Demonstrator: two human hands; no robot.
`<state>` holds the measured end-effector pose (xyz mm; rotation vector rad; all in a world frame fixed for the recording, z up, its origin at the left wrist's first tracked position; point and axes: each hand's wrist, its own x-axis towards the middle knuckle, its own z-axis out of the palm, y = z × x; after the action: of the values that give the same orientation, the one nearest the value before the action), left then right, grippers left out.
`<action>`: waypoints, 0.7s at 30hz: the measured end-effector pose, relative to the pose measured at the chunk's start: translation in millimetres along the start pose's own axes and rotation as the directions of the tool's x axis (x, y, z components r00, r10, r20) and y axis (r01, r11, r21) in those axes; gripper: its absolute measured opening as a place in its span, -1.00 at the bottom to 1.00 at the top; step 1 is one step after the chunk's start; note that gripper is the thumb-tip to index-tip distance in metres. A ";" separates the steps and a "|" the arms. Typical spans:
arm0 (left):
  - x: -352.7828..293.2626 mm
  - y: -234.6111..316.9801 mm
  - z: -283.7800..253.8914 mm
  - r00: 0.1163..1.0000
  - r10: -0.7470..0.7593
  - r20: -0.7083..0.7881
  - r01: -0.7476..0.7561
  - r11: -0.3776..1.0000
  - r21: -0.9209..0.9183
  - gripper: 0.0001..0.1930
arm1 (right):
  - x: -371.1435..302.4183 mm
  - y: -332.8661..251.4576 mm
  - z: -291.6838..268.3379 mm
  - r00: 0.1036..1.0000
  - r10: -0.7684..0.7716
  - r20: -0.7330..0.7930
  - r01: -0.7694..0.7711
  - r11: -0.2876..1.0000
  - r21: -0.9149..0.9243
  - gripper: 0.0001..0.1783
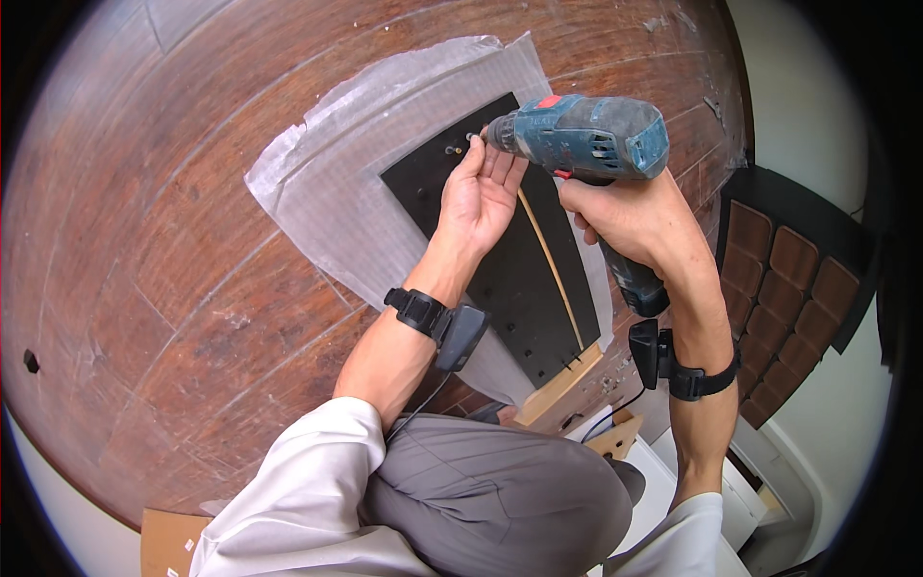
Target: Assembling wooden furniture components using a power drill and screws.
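Note:
My right hand (620, 216) is wrapped round the handle of a blue and black cordless drill (591, 135), its chuck pointing left. Palm up, my left hand (486, 192) reaches to the front of the chuck, thumb and fingertips closed together there. Whatever they pinch is too small and covered to make out. Beneath both hands lies a black board (500, 298) with small holes and a pale wood edge strip (553, 260). Small metal fittings (452, 151) stand on the board beside my left thumb.
White foam sheeting (336, 154) lies under the board on the brown wood-look floor (221, 192). A pale wooden piece (558, 387) is at the board's near end. To the right stands a brown padded panel (784, 269); cardboard (168, 543) lies at lower left.

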<state>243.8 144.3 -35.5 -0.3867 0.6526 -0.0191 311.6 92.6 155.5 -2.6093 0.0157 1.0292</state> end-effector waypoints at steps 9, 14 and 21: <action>-21.7 -6.3 -18.5 0.998 -0.061 -0.003 0.061 0.987 0.147 -0.72 | 4.8 11.8 4.0 0.985 -0.162 -0.053 0.161 0.987 -0.025 -0.85; -34.2 -7.7 -27.8 0.993 -0.117 -0.004 0.115 0.975 0.190 -0.66 | 6.2 10.2 2.7 0.987 -0.149 -0.061 0.147 0.988 -0.047 -0.85; -38.4 -6.1 -31.0 0.990 -0.132 0.038 0.119 0.962 0.247 -0.62 | 9.1 7.8 -0.4 1.000 -0.028 -0.009 0.027 0.997 -0.068 -0.81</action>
<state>195.4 133.2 -33.3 -0.1893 0.5633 -0.2078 317.6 86.1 147.4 -2.6674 -0.0534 1.0248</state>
